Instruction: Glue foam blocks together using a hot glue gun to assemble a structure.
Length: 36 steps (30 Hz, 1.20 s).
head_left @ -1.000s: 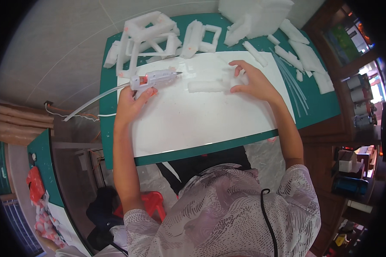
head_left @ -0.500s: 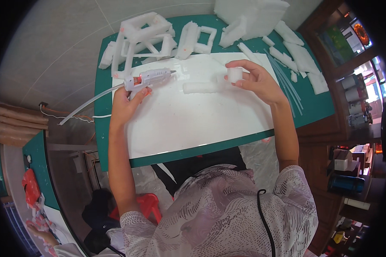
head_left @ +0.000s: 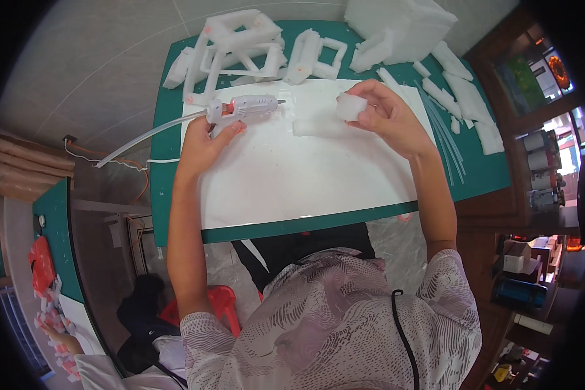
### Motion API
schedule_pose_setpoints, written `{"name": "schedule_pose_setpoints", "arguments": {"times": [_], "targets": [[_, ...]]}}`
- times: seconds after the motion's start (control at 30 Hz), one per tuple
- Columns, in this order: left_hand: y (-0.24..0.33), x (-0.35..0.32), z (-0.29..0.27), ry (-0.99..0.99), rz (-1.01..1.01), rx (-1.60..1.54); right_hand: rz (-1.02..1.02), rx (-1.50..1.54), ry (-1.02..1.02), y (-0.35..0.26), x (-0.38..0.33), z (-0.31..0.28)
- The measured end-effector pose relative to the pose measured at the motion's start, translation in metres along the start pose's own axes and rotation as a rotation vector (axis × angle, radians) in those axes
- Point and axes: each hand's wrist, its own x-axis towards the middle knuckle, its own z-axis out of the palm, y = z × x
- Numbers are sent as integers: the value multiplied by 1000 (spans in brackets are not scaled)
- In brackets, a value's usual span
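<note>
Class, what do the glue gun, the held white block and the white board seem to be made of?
Glue gun: probably hard plastic, smooth, with a moulded casing; the grey nozzle looks metal. White block: likely foam, matt, its pale faces without sharp glare. White board: smooth, slightly glossy, showing bright reflections; plastic or laminate, hard to tell.

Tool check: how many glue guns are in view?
1: the white glue gun, held in the left hand, its nozzle pointing right above the white board. Another could be hidden behind the foam frames.
</note>
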Motion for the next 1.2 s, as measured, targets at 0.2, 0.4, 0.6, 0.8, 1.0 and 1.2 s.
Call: {"name": "schedule_pose_setpoints", "arguments": {"times": [0.2,0.4,0.6,0.8,1.0,1.2], "targets": [[-4,1,1,26,25,20,-143,-494,18,14,12,43],[-5,2,1,31,39,28,-198,-700,124,42,26,64],[-8,1,3,39,11,-2,-172,-685,198,58,29,68],[-7,2,-2,-25,1,18,-172,-707,192,60,29,69],[-7,2,0,-30,8,56,-182,-773,186,65,29,67],[-4,1,1,-39,7,23,-259,-820,191,67,28,67]]}}
